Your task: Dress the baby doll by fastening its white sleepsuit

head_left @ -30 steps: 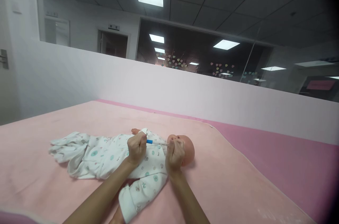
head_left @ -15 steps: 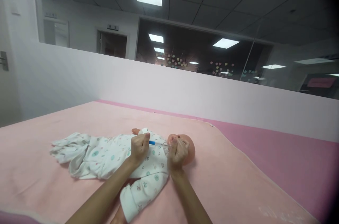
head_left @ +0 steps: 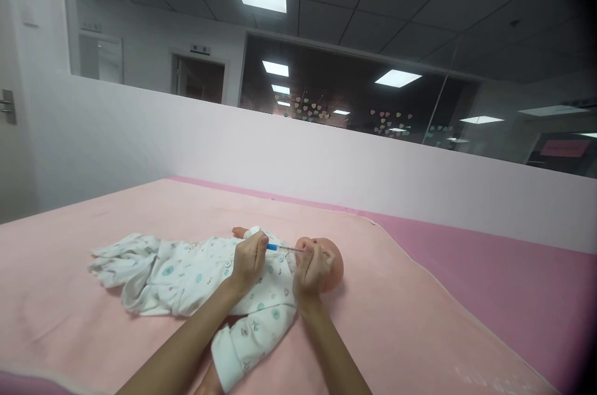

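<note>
A baby doll lies on its back on a pink sheet, its bald head to the right and its white printed romper stretching left. Over the chest, my left hand is closed around the blue end of a thin stick with a pale, clear-looking shaft. The shaft points right, to the doll's mouth area. My right hand is closed beside the doll's cheek, with thumb and fingers at the far end of the shaft. These fingers hide the stick's tip and part of the face.
The pink sheet covers a wide padded surface, with a darker pink mat showing at the right and back. A low white wall with glass above it stands behind. A door handle is at far left.
My left hand and the blue end of the stick have shifted slightly right, closer to my right hand. The doll has stayed in place.
</note>
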Demonstrator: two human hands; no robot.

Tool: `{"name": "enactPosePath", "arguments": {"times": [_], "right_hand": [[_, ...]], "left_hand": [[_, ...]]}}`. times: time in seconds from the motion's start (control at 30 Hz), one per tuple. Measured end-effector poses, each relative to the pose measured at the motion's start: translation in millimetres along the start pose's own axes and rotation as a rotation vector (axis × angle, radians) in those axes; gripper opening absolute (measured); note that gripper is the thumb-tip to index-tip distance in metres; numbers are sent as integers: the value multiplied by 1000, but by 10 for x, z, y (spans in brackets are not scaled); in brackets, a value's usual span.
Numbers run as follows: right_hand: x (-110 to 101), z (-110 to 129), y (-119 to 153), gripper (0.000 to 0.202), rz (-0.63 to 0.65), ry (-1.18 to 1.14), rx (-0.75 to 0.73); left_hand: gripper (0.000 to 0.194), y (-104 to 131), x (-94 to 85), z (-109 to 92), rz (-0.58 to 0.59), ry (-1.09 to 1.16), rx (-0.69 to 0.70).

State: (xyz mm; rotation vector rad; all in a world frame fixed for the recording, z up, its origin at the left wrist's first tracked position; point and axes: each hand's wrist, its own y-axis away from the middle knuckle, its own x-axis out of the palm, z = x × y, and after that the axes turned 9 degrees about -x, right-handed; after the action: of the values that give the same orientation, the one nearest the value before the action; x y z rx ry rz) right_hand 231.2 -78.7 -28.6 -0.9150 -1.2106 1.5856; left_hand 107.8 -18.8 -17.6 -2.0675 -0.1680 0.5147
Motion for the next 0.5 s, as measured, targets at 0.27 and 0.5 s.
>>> {"name": "enactPosePath", "arguments": {"times": [0.27,0.5], "right_hand": [[9,-16,39,29,23,-22,82],[-24,-53,-39,35,41,7,-38]], "left_hand": [[37,10,19,32,18,29,-25],[37,12,20,36,35,51,-31]]}}
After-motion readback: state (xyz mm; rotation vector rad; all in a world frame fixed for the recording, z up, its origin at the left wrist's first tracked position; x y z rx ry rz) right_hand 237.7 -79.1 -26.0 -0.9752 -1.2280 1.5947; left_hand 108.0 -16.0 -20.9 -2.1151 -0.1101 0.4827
